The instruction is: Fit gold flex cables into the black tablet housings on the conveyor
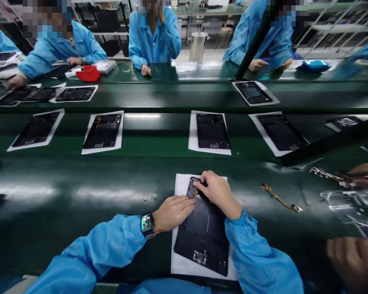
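A black tablet back shell (204,234) lies on a white sheet (180,265) on the green bench in front of me. My left hand (173,212), with a smartwatch (147,224) on the wrist, rests on the shell's left edge, its fingers pressed together at a small orange flex strip (195,192) near the shell's top. My right hand (219,194) is curled over the top end of the shell, fingertips pinching at the same strip.
Several more black shells on white sheets lie on the conveyor (211,130), (102,130), (37,128), (280,131). A loose orange flex cable (280,199) lies to the right. Another person's hands (366,173), (352,255) work at the right edge. People in blue coats sit across, by a red tray (88,73).
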`<state>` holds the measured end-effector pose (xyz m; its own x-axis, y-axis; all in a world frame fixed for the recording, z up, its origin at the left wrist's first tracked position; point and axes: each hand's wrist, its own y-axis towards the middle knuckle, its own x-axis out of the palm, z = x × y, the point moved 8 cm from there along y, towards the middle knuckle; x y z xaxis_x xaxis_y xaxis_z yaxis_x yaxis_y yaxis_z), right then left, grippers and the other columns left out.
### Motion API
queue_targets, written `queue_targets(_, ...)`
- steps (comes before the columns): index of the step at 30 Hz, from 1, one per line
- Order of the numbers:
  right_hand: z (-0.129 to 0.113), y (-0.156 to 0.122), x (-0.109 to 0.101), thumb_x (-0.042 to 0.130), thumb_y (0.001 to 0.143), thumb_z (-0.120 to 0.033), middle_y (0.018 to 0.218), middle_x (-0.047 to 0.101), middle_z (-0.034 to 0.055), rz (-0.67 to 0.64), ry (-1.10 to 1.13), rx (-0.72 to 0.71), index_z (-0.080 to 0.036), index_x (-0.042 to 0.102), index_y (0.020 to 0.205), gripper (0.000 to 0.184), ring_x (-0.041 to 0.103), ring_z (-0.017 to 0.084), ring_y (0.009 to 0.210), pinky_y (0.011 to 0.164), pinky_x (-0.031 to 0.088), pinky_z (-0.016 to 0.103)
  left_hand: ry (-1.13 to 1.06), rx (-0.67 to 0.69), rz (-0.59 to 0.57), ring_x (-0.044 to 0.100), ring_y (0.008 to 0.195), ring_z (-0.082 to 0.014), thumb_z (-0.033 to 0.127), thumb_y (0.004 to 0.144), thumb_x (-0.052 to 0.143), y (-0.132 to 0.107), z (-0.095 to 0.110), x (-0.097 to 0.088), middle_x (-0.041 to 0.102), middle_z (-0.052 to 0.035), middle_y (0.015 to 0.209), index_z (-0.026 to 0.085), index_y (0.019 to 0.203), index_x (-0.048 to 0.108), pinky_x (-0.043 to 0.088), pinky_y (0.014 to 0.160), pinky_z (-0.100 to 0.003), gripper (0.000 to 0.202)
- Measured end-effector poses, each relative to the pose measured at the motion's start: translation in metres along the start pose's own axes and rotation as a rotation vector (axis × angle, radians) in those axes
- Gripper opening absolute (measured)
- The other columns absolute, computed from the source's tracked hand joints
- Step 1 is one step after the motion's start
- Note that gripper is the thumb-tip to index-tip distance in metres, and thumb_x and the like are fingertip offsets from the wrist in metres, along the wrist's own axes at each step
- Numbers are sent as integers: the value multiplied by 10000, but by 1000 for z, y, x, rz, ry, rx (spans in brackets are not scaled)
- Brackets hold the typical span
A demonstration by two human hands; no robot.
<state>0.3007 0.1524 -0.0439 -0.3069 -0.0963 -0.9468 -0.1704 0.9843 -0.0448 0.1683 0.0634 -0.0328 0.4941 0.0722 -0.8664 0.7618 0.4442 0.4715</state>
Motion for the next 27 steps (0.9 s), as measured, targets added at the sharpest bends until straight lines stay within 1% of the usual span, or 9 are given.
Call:
queue_targets(7, -2, -2, -2, 621, 888, -387, 840, 589, 6, 3, -22, -40, -215, 525, 805, 213, 559, 154, 705, 572, 269, 290, 4, 13, -60, 634, 1017, -182, 147, 988, 452, 0, 1, -1, 691, -81, 1150, 129, 1033, 648, 548, 791, -293, 201)
queue_targets(13, 1, -2, 0, 598, 902, -406, 843, 589, 17, 3, -11, -32, -211, 527, 813, 226, 547, 155, 699, 566, 258, 291, 5, 32, -159, 620, 1044, -192, 138, 989, 449, -1, 2, 4, 674, -108, 1184, 120, 1063, 638, 533, 817, -307, 204)
queue_targets(21, 2, -3, 1, 591, 910, -430, 811, 571, 13, -2, 2, -28, -205, 516, 778, 271, 519, 147, 662, 551, 227, 289, 18, 54, -126, 616, 1004, -192, 126, 983, 465, 4, 3, -2, 688, -84, 1159, 108, 1029, 641, 533, 795, -298, 183)
queue_targets(23, 2, -2, 1, 584, 913, -433, 811, 572, 15, -1, -3, -28, -204, 520, 783, 272, 518, 146, 661, 551, 229, 289, 23, 57, -140, 613, 1003, -189, 133, 990, 454, 5, 3, -1, 688, -88, 1156, 107, 1029, 640, 532, 802, -299, 192)
queue_targets(27, 0, -2, 2, 579, 915, -427, 812, 573, 19, 2, -11, -25, -204, 521, 782, 267, 526, 149, 666, 554, 244, 292, 14, 58, -207, 596, 1035, -198, 130, 988, 453, 3, 3, 5, 670, -106, 1188, 105, 1053, 634, 529, 823, -313, 194)
